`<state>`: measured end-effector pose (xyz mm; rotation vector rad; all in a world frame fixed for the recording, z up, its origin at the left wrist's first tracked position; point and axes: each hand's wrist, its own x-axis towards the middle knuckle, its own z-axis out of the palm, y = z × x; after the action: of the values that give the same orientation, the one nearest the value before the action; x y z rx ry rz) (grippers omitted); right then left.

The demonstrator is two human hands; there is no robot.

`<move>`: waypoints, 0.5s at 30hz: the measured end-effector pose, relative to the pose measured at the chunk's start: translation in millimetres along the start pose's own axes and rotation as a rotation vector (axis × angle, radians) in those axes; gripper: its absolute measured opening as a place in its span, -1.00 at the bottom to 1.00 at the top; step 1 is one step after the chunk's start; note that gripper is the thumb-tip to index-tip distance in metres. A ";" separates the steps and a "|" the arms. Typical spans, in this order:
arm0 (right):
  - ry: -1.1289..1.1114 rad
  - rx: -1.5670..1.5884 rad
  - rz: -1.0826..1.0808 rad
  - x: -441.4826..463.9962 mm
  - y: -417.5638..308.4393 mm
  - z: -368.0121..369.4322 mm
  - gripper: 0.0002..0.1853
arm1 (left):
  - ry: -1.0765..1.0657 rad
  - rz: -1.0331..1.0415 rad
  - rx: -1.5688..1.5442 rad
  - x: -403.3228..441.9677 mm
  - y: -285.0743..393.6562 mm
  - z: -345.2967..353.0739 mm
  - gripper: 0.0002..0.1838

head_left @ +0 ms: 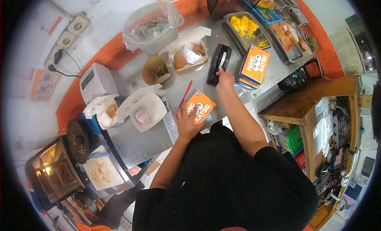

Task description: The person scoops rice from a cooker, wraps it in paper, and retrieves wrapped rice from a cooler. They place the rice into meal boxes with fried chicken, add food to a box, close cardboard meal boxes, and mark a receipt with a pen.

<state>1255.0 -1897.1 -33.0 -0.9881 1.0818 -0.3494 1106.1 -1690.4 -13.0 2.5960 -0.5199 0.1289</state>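
My left hand (187, 123) grips an orange MANG KATSU box (205, 105) at the table's front edge, its fingers over the box's left side. A red pen (185, 93) lies just beyond those fingers. My right hand (224, 79) is closed in a pinch at the near end of a black tape dispenser (214, 74), which carries a roll of tape (223, 59). Any strip of tape between the fingertips is too small to make out. Right of the dispenser stands a stack of orange MANG KATSU boxes (254, 65).
Open food boxes (154, 114) and a paper bowl of greens (156, 71) stand on the left of the steel table (139, 148). A plastic-lined bin (156, 42) is behind them. Metal trays (271, 39) of food line the back right. A wooden shelf (291, 108) stands to the right.
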 end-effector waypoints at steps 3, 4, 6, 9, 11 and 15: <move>-0.006 0.127 -0.017 -30.2 -18.4 -12.3 -0.70 | 0.048 0.009 0.008 0.0 -1.1 4.7 -0.29; -0.007 0.124 -0.016 -40.3 -8.4 -20.1 -0.70 | 0.048 0.006 0.008 0.0 -2.0 5.7 -0.29; -0.113 0.101 0.253 -48.2 16.4 -32.6 -0.84 | 0.106 0.028 -0.021 -0.2 -3.2 9.2 -0.29; -0.113 0.078 0.321 -37.3 33.5 -29.7 -0.94 | 0.092 0.022 -0.025 -0.6 -3.7 9.4 -0.30; -0.131 -0.024 0.243 -29.1 35.3 -30.7 -0.94 | 0.049 0.016 -0.021 0.7 -4.8 4.2 -0.28; 0.037 -0.460 0.198 23.3 68.8 -41.8 -0.93 | -0.041 0.014 -0.062 4.6 -7.6 -4.6 -0.23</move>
<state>1215.6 -1895.9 -107.0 -1.2686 1.3131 0.0492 1113.3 -1683.6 -11.6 2.5392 -0.5479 0.0635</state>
